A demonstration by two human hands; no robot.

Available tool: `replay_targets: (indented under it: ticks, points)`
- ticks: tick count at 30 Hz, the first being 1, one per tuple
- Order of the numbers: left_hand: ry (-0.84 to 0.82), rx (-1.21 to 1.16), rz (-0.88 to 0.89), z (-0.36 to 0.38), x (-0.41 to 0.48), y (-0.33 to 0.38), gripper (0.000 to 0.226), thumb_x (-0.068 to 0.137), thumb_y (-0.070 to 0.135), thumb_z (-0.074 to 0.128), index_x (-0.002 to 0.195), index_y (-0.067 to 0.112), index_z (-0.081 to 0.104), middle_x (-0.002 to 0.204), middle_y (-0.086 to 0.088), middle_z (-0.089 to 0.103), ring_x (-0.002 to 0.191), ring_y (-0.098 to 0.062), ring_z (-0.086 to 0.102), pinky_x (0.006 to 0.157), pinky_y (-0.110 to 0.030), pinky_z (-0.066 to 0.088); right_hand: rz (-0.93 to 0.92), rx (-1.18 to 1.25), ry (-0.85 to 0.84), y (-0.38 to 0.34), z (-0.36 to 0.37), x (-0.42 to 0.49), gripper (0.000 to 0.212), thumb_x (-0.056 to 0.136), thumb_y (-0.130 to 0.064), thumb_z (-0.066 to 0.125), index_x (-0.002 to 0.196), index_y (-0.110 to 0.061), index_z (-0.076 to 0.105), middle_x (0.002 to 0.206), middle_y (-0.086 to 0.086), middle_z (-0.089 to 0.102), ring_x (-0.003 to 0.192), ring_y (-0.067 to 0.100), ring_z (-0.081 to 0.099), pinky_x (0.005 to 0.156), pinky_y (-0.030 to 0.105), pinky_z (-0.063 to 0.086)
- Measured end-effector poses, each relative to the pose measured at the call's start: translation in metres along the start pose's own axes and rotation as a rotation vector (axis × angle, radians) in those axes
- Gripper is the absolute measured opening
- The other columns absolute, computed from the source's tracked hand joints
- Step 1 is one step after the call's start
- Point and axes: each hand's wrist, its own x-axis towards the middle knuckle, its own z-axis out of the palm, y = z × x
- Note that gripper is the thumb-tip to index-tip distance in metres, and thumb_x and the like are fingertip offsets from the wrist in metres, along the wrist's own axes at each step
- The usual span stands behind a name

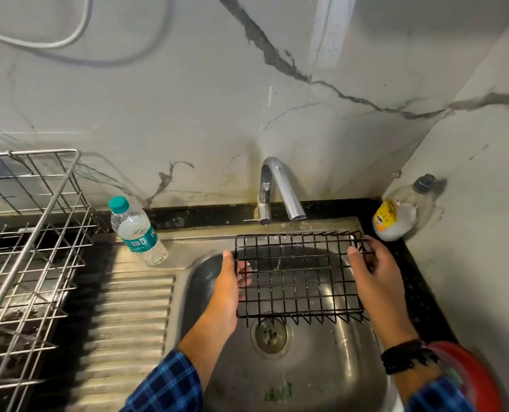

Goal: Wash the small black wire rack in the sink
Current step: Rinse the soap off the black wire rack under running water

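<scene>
A small black wire rack (298, 275) is held level over the steel sink (321, 367), above the drain (271, 336). My left hand (228, 288) grips its left edge, thumb on top and fingers underneath. My right hand (373, 273) grips its right edge, fingers curled through the wires. A thin stream of water runs from the chrome tap (280, 191) onto the rack's far side.
A plastic water bottle (137, 231) stands on the sink's left rim beside the ribbed drainboard (128, 322). A large steel dish rack (27, 248) fills the left. A liquid bottle (396, 214) leans in the back right corner. A red object (473, 376) lies near my right wrist.
</scene>
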Motion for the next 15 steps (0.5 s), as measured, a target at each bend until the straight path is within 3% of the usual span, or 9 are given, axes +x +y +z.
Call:
replay_targets:
  ticks: [4, 6, 9, 13, 15]
  points:
    - [0.042, 0.0, -0.055, -0.005, 0.0, 0.006, 0.067, 0.095, 0.07, 0.035, 0.128, 0.021, 0.066, 0.133, -0.012, 0.065, 0.132, -0.031, 0.053, 0.119, -0.049, 0.028, -0.03, 0.011, -0.011, -0.006, 0.007, -0.001, 0.057, 0.094, -0.047, 0.061, 0.146, -0.032, 0.045, 0.106, -0.009, 0.065, 0.099, 0.006, 0.061, 0.076, 0.022, 0.045]
    - [0.052, -0.019, -0.088, -0.005, 0.001, 0.012, 0.065, 0.098, 0.064, 0.035, 0.138, 0.018, 0.059, 0.135, -0.011, 0.063, 0.138, -0.032, 0.047, 0.119, -0.049, 0.029, -0.044, 0.021, -0.012, -0.009, 0.01, 0.001, 0.055, 0.093, -0.047, 0.063, 0.144, -0.033, 0.047, 0.107, -0.01, 0.064, 0.1, 0.004, 0.061, 0.076, 0.021, 0.045]
    - [0.023, -0.032, -0.08, -0.002, 0.0, 0.025, 0.058, 0.102, 0.057, 0.034, 0.133, 0.017, 0.061, 0.115, -0.005, 0.068, 0.125, -0.029, 0.055, 0.118, -0.05, 0.031, -0.054, 0.032, 0.006, -0.014, 0.015, 0.009, 0.053, 0.093, -0.045, 0.064, 0.142, -0.031, 0.05, 0.107, -0.014, 0.061, 0.101, 0.003, 0.059, 0.079, 0.022, 0.047]
    - [-0.033, 0.026, -0.052, 0.002, -0.006, 0.04, 0.056, 0.1, 0.061, 0.036, 0.134, 0.022, 0.058, 0.126, -0.006, 0.065, 0.125, -0.027, 0.054, 0.114, -0.052, 0.035, -0.067, 0.026, 0.046, -0.018, 0.013, 0.024, 0.054, 0.094, -0.043, 0.065, 0.143, -0.025, 0.051, 0.119, -0.006, 0.063, 0.109, 0.011, 0.061, 0.089, 0.027, 0.047]
    - [-0.081, 0.051, -0.045, 0.002, -0.01, 0.046, 0.055, 0.1, 0.062, 0.037, 0.129, 0.022, 0.061, 0.123, -0.004, 0.066, 0.118, -0.024, 0.058, 0.097, -0.047, 0.047, -0.081, 0.021, 0.06, -0.018, 0.009, 0.033, 0.053, 0.093, -0.042, 0.066, 0.141, -0.022, 0.054, 0.125, -0.003, 0.064, 0.114, 0.014, 0.061, 0.089, 0.025, 0.045]
